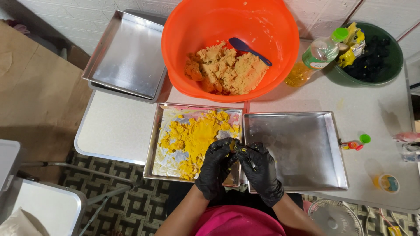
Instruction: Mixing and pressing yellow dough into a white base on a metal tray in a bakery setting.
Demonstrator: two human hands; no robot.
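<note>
The tabletop (pixel 372 109) carries an orange bowl (pixel 280 39) of tan crumbly dough (pixel 227 70) w/ a blue spatula (pixel 249 50). Below it sits a steel tray (pixel 156 144) spread w/ yellow paste (pixel 197 135), and beside that an empty tray (pixel 297 148). Above the seam btwn the trays, the left hand (pixel 216 168) and right hand (pixel 262 172), both in black gloves, are closed around a small yellow lump (pixel 233 145), pinched at the fingertips. Judged: the lump is light, soft, sticky, prone to crumbling; best cupped from all sides w/ gentle, even pressure, not squeezed at one pt.
</note>
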